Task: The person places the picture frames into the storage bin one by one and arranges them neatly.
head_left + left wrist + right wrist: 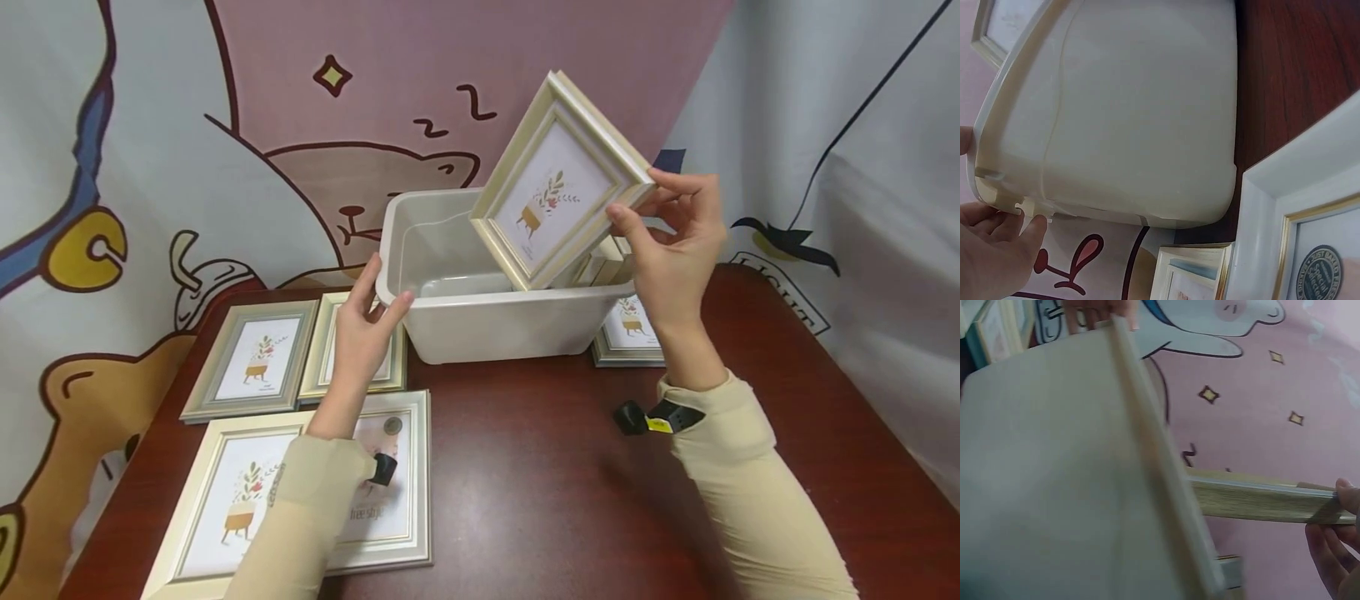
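Observation:
A light grey plastic bin (502,329) stands at the back of the table. My left hand (363,333) grips the rim at its left end, with the thumb on the near side; in the left wrist view the fingers of that hand (1000,244) curl under the rim. Above the bin's right half, my right hand (678,258) pinches a cream picture frame (491,196) by one corner, thumb on the front. The frame is tilted, its flower-pot print facing me, and its lower corner dips to the bin's opening. More picture frames (603,262) stand inside the bin's right end, partly hidden.
Left on the table lie a grey-green frame (201,398), a small cream frame (309,379), a large cream frame (176,508) and a white frame (422,500). Another frame (630,362) lies right of the bin, partly covered. A printed cloth (360,75) hangs behind the table.

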Available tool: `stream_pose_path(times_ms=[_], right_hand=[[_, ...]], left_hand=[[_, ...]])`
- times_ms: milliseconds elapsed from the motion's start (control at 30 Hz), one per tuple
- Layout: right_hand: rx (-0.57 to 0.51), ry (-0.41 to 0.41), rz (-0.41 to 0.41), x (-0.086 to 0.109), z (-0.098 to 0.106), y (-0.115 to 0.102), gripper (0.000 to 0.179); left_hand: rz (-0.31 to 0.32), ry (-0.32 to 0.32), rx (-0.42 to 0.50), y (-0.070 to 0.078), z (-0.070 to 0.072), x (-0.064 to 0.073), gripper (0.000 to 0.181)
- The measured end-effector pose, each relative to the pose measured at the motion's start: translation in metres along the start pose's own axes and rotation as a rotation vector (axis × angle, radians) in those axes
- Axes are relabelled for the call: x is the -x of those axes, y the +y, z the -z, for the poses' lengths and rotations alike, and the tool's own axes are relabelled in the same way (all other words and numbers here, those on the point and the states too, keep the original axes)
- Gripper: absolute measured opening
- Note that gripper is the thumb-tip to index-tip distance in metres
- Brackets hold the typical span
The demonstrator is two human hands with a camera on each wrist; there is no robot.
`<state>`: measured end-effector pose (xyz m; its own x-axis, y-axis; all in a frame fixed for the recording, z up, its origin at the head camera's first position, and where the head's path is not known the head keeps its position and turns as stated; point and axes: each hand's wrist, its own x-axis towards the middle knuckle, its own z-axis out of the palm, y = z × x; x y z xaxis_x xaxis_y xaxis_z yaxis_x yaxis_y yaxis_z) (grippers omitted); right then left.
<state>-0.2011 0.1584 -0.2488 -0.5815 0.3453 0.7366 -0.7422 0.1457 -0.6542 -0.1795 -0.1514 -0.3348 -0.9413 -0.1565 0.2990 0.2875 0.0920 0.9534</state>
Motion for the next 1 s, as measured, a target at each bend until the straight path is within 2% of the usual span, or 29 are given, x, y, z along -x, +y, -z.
stream_pose_path(times_ms=[200, 467, 633, 833, 1000], right_hand=[[0.19, -0.062, 0.012, 0.02, -0.004, 0.014, 0.041], [0.269, -0.12, 0.09, 0.039, -0.003, 0.027, 0.036], [0.342, -0.143, 0.129, 0.044, -0.002, 0.033, 0.034], [0.446, -0.135, 0.189, 0.05, -0.002, 0.043, 0.031], [0.49, -0.154, 0.21, 0.055, 0.0, 0.052, 0.03]], left_hand=[[0.0, -0.004, -0.026, 0.001, -0.001, 0.001, 0.069], [-0.003, -0.01, -0.018, 0.001, -0.003, 0.001, 0.068], [0.012, 0.0, -0.028, 0.001, -0.002, 0.001, 0.068], [0.011, -0.002, -0.007, -0.001, -0.001, 0.0, 0.068], [0.014, 0.007, 0.004, -0.001, -0.002, 0.0, 0.068]])
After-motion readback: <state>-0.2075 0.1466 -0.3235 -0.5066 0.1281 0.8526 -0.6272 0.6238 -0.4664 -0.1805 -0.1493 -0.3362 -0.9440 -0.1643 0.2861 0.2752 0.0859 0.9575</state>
